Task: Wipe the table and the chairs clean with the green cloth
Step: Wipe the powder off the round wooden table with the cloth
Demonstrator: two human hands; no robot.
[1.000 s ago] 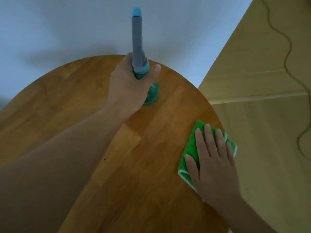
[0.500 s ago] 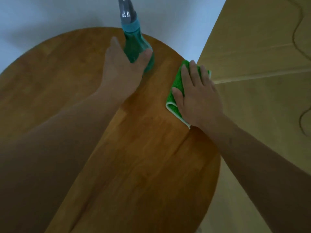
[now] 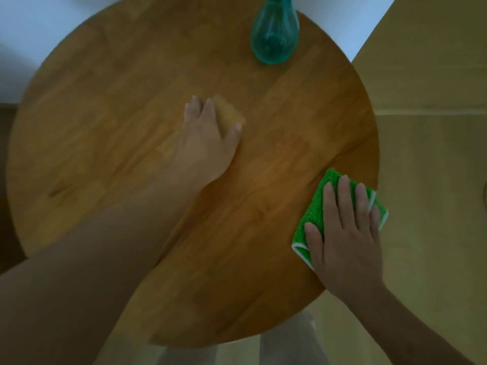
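Cloth (image 3: 316, 206), soft, light and folded at the round surface's (image 3: 105, 101) right edge, we judge best pressed flat, as our spread right hand (image 3: 345, 233) does; left hand (image 3: 205, 143) rests open mid-surface.

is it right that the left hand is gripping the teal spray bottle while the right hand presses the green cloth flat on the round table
Not quite. In the head view the left hand holds nothing: it lies open over the table, apart from the teal spray bottle, which stands alone near the far edge. The rest holds: the right hand presses the green cloth flat at the table's right edge.
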